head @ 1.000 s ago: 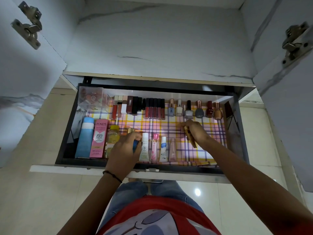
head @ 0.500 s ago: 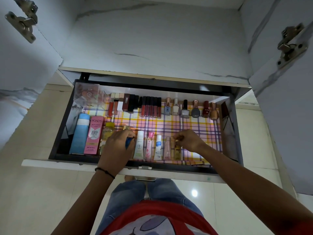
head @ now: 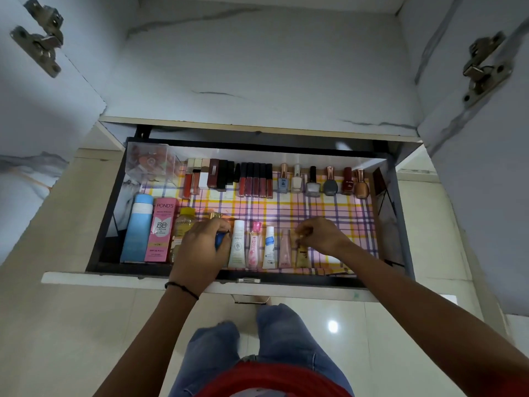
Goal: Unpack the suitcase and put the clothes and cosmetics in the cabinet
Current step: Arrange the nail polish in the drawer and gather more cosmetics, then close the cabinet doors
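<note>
**A:** What step are we on?

**B:** The cosmetics, I'd say. The cabinet's drawer [head: 309, 282] is pulled out, and its front row is being filled. The right hand [head: 320, 236] pinches the top end of a gold tube [head: 302, 256], which lies flat at the right end of the row, just beside a pale pink tube [head: 284, 250].

**A:** And the other hand?

**B:** The left hand [head: 203, 247] has its fingers curled round a small blue container [head: 219, 242] (most of it is hidden, so I can't name it better). It sits between the yellow Garnier bottle [head: 181, 227] and a white tube [head: 237, 247].

**A:** What does the next move call for?

**B:** Probably letting go of the gold tube without nudging its neighbours, since the tubes lie side by side and would slide easily on the checked liner [head: 286, 210]. The blue one needs a slot of its own. The nail polish bottles [head: 320, 183] stand well clear at the back.

**A:** And the clothes?

**B:** They're out of view, and so is the suitcase.
</note>
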